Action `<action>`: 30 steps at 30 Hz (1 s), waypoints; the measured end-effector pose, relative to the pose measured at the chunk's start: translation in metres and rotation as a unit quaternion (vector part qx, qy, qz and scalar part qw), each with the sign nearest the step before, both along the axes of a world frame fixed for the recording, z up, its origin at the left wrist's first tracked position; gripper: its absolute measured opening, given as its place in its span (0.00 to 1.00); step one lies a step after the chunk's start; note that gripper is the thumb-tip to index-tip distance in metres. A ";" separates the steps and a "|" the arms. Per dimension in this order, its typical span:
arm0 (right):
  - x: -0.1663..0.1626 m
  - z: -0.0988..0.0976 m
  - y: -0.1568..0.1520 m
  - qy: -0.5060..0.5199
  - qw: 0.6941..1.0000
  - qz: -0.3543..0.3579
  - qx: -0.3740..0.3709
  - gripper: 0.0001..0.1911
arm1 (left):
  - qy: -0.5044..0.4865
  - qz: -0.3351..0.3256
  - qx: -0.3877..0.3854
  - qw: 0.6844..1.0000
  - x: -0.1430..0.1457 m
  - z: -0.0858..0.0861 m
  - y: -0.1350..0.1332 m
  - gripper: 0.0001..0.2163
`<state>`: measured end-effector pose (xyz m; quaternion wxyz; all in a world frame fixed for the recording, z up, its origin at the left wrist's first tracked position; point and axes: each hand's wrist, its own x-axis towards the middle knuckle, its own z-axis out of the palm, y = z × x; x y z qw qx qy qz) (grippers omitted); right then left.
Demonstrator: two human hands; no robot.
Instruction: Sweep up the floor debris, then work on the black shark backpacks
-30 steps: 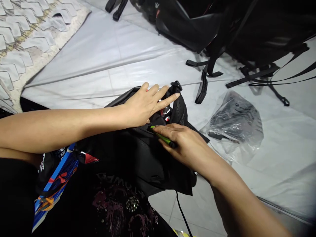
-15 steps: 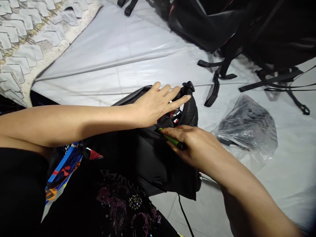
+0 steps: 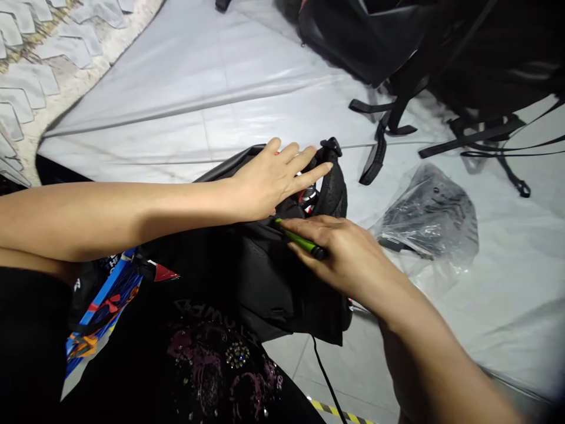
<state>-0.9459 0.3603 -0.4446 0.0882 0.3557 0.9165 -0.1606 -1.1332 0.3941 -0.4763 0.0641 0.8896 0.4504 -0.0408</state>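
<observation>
A black bag (image 3: 273, 282) lies on the floor in front of me, its top opening showing some red and white inside. My left hand (image 3: 269, 179) rests flat on the bag's upper edge, fingers stretched out toward the black buckle (image 3: 331, 146). My right hand (image 3: 344, 250) is closed on a green and black pen-like tool (image 3: 300, 240), whose tip points into the seam of the bag just below my left hand.
A clear plastic bag with black parts (image 3: 428, 221) lies to the right. Large black backpacks with loose straps (image 3: 441, 70) fill the far right. A grey sheet (image 3: 198, 100) covers the floor; a patterned mat (image 3: 39, 70) lies far left. A colourful printed item (image 3: 106, 306) lies near my left elbow.
Only the camera view has shifted slightly. Both hands keep their places on the bag, and the green tool stays at the seam.
</observation>
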 end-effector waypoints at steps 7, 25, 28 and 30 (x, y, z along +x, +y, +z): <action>-0.011 0.007 -0.003 -0.075 0.997 -0.016 -0.003 0.13 | -0.013 0.003 0.003 1.000 -0.002 -0.002 0.001 0.49; -0.020 -0.013 -0.027 0.071 0.991 -0.106 0.032 0.14 | 0.066 0.045 -0.097 0.992 -0.045 0.014 0.014 0.65; -0.032 -0.028 -0.029 0.141 0.980 -0.139 -0.004 0.17 | 0.082 0.083 -0.097 0.988 -0.045 0.013 0.004 0.65; -0.037 -0.035 -0.028 0.176 0.972 -0.150 -0.036 0.18 | 0.109 0.101 -0.101 0.984 -0.041 0.017 -0.001 0.63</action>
